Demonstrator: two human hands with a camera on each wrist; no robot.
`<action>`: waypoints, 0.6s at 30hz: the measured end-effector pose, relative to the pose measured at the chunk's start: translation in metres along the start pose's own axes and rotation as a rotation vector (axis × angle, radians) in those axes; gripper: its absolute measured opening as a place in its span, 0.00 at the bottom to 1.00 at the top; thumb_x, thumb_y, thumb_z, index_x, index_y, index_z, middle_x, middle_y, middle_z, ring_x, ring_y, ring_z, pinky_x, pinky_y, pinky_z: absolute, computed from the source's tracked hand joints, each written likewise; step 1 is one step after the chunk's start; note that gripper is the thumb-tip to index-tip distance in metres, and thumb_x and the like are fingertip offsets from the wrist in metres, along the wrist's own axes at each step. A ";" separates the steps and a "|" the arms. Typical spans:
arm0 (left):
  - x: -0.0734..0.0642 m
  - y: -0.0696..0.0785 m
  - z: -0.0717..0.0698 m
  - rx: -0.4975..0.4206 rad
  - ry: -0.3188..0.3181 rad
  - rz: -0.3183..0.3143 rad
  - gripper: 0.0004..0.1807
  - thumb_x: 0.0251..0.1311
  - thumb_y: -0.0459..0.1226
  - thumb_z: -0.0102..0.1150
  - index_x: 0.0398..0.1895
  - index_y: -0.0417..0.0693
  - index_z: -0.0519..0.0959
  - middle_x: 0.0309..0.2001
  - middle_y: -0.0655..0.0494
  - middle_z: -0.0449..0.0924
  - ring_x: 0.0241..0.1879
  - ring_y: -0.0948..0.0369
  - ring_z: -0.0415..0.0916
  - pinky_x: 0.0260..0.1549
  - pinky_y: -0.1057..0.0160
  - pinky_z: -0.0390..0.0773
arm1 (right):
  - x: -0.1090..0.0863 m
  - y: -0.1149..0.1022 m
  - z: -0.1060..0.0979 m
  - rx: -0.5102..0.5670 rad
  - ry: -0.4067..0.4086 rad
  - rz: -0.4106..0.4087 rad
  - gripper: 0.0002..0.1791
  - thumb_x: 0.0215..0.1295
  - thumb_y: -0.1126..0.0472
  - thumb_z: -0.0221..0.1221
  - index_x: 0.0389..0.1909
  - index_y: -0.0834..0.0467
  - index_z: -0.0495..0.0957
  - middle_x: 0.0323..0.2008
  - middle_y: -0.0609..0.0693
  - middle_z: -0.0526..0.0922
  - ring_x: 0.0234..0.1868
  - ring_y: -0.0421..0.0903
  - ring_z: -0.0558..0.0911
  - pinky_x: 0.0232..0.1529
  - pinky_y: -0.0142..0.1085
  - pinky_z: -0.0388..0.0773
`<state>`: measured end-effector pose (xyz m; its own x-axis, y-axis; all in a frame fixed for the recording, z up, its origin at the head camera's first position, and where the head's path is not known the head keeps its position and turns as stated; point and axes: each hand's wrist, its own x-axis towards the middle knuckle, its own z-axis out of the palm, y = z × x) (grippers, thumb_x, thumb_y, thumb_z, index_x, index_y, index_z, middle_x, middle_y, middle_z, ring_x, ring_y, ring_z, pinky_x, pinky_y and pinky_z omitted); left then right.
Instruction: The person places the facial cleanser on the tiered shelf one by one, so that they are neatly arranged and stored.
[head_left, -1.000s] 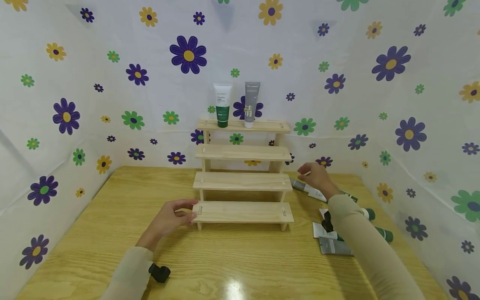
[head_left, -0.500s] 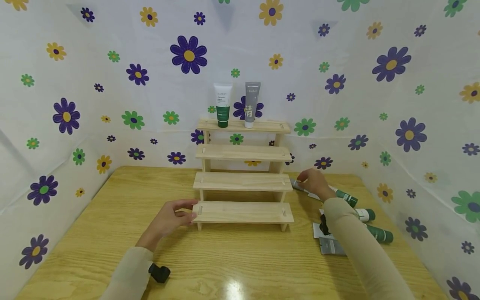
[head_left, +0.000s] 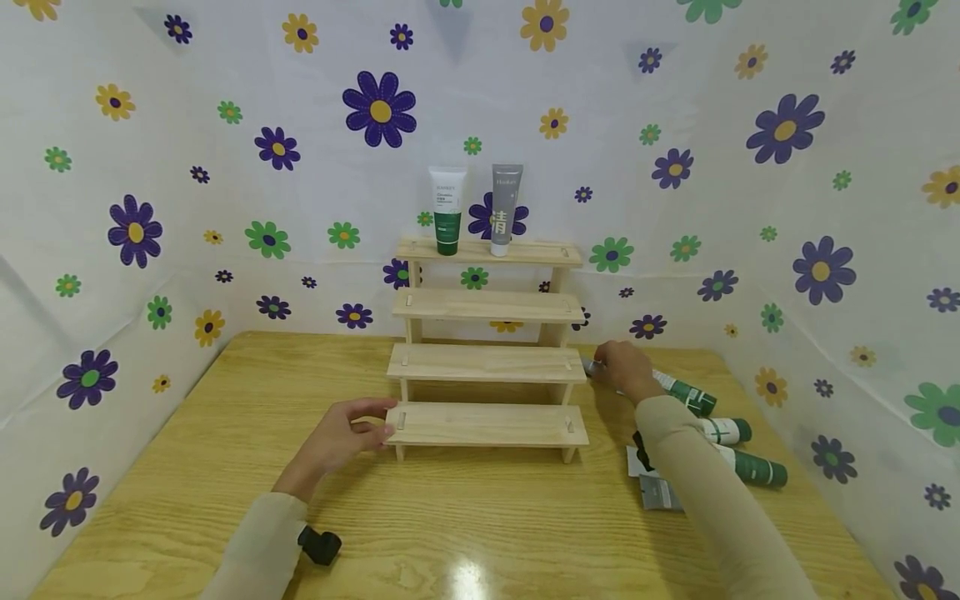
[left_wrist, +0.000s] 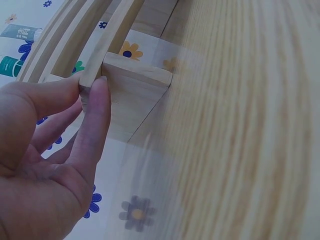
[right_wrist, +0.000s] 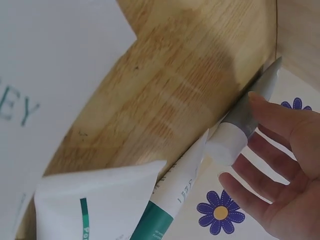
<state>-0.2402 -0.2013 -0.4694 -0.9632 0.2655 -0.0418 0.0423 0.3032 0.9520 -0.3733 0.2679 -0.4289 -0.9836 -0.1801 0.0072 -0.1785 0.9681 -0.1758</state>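
A four-step wooden rack point(head_left: 486, 364) stands mid-table in the head view. On its top step a white-and-green tube point(head_left: 447, 208) and a grey tube point(head_left: 506, 208) stand upright. My left hand point(head_left: 381, 423) pinches the left end of the lowest step; the left wrist view shows thumb and finger point(left_wrist: 97, 107) clamped on the board's edge point(left_wrist: 95, 65). My right hand point(head_left: 609, 362) lies just right of the rack on a tube lying flat point(head_left: 686, 395). In the right wrist view its spread fingertips point(right_wrist: 256, 97) touch that tube's grey crimped end point(right_wrist: 240, 120).
More tubes lie on the table at the right: a white one point(head_left: 726, 431), a green-capped one point(head_left: 759, 471) and a grey one point(head_left: 662, 493). A small black object point(head_left: 321, 546) sits by my left sleeve. Flowered cloth walls close in the table point(head_left: 480, 517) on three sides.
My right hand has come down and slightly left onto the lying tube beside the rack. The left hand and the rack have not moved.
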 end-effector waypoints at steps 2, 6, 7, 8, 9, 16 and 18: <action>0.000 0.000 0.000 -0.001 0.003 -0.009 0.27 0.69 0.36 0.65 0.71 0.44 0.74 0.66 0.38 0.76 0.48 0.57 0.86 0.47 0.60 0.89 | 0.001 -0.001 0.001 -0.012 0.008 -0.001 0.17 0.62 0.63 0.69 0.49 0.68 0.85 0.47 0.65 0.88 0.44 0.59 0.86 0.48 0.54 0.85; -0.001 0.001 0.000 -0.001 0.003 -0.002 0.27 0.69 0.36 0.65 0.70 0.43 0.74 0.66 0.38 0.76 0.48 0.57 0.86 0.46 0.60 0.89 | 0.004 0.001 0.007 -0.018 0.019 0.012 0.15 0.62 0.63 0.68 0.47 0.67 0.85 0.44 0.63 0.89 0.40 0.56 0.84 0.45 0.52 0.84; -0.001 0.001 0.000 -0.001 -0.001 0.006 0.27 0.69 0.36 0.65 0.71 0.43 0.74 0.66 0.37 0.75 0.48 0.57 0.86 0.46 0.60 0.89 | 0.005 0.001 0.008 -0.016 0.021 0.012 0.14 0.62 0.64 0.68 0.46 0.67 0.85 0.43 0.63 0.89 0.39 0.55 0.84 0.44 0.51 0.83; 0.000 0.001 0.000 -0.003 -0.003 0.013 0.27 0.69 0.36 0.65 0.71 0.42 0.74 0.66 0.36 0.75 0.48 0.56 0.86 0.46 0.60 0.89 | 0.006 0.001 0.009 -0.014 0.022 0.013 0.13 0.63 0.64 0.67 0.46 0.67 0.85 0.42 0.62 0.88 0.38 0.54 0.83 0.43 0.51 0.83; 0.000 0.001 -0.001 -0.005 -0.007 0.021 0.27 0.70 0.36 0.65 0.71 0.41 0.74 0.66 0.35 0.75 0.48 0.56 0.86 0.46 0.59 0.89 | 0.006 0.001 0.010 -0.014 0.024 0.013 0.13 0.63 0.64 0.67 0.45 0.67 0.85 0.42 0.62 0.88 0.37 0.54 0.83 0.43 0.51 0.83; -0.001 0.002 -0.001 -0.018 -0.015 0.020 0.28 0.70 0.35 0.64 0.71 0.40 0.73 0.66 0.35 0.74 0.48 0.55 0.86 0.47 0.59 0.89 | 0.006 -0.001 0.012 0.011 0.008 0.022 0.12 0.64 0.64 0.66 0.45 0.68 0.84 0.40 0.61 0.88 0.36 0.53 0.80 0.43 0.50 0.82; -0.001 0.003 -0.001 -0.021 -0.017 0.018 0.28 0.70 0.34 0.64 0.71 0.40 0.73 0.66 0.35 0.74 0.48 0.55 0.86 0.47 0.59 0.89 | 0.005 -0.001 0.012 0.017 0.007 0.026 0.13 0.65 0.64 0.66 0.46 0.68 0.84 0.41 0.62 0.88 0.37 0.53 0.81 0.44 0.50 0.82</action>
<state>-0.2396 -0.2014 -0.4667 -0.9578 0.2860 -0.0297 0.0537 0.2792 0.9587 -0.3783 0.2644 -0.4401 -0.9881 -0.1534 0.0095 -0.1523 0.9694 -0.1925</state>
